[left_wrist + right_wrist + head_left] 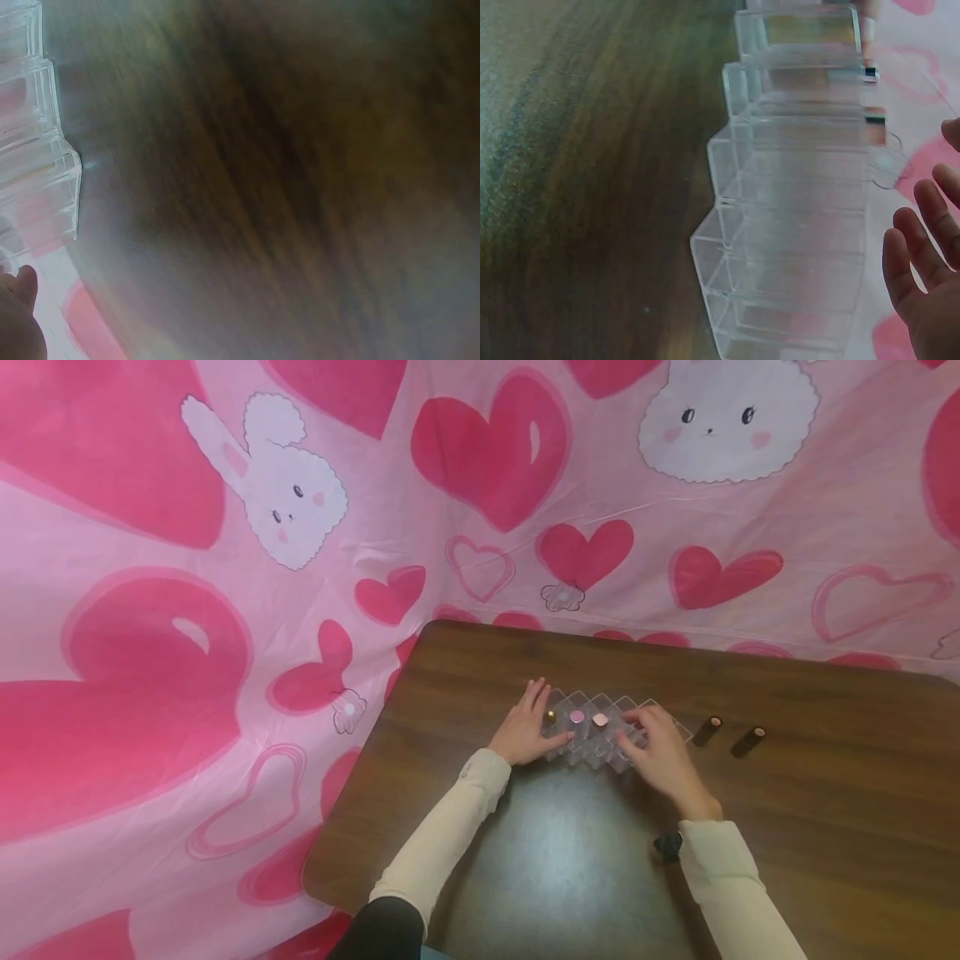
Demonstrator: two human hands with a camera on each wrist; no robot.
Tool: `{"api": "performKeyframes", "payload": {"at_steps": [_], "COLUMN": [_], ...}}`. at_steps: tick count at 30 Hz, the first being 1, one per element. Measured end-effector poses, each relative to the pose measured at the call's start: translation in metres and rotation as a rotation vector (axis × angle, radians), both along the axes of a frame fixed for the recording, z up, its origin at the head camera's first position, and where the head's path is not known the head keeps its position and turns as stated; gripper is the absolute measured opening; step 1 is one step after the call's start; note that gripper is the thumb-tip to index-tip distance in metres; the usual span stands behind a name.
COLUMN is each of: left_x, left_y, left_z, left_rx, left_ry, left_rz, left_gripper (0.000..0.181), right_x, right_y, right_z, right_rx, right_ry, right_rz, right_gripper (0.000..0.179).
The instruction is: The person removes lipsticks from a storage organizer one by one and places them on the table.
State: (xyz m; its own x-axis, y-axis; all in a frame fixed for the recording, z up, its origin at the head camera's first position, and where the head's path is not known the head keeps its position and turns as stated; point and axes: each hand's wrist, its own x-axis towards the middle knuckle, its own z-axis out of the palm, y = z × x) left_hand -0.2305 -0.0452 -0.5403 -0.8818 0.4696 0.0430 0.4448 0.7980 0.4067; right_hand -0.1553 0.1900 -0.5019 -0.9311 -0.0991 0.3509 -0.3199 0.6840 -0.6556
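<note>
A clear plastic organizer point(597, 755) with diamond-shaped compartments stands on the brown table. Three lipsticks show in its left part: one with a gold top point(551, 716), one pink point(577, 717) and one pale pink point(600, 720). My left hand point(525, 735) rests at the organizer's left end, fingers extended toward the back and thumb along the front. Over the right part hovers my right hand point(666, 758); in the right wrist view its fingers point(930, 259) are loosely bent, with nothing between them. Two dark lipstick tubes, one nearer point(708, 731) and one farther right point(748, 742), are beside the organizer.
A small black object point(667, 847) shows by the right sleeve cuff. Behind and left of the table point(555, 852) hangs a pink cloth point(405, 502) printed with hearts and rabbits.
</note>
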Motion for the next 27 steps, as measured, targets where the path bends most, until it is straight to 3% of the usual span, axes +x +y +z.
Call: {"api": "performKeyframes", "payload": {"at_steps": [3,19,27], "left_x": [0.0,-0.001,-0.001], "left_y": [-0.001,0.0,0.001], "left_z": [0.001,-0.001,-0.001], "left_rx": [0.004,-0.013,-0.009], "left_ry": [0.009,0.012,0.015], "left_rz": [-0.002,0.012,0.009], "left_gripper": [0.097,0.098,0.099], "right_x": [-0.002,-0.015,-0.017], "right_y": [-0.003,-0.016,-0.017], "right_z": [-0.003,-0.011,-0.011], "right_rx": [0.03,0.166,0.227], "right_ry": [-0.047,-0.099,-0.135], "right_rz": [0.005,-0.049,-0.035], "right_gripper": [0.031,0.04,0.043]}}
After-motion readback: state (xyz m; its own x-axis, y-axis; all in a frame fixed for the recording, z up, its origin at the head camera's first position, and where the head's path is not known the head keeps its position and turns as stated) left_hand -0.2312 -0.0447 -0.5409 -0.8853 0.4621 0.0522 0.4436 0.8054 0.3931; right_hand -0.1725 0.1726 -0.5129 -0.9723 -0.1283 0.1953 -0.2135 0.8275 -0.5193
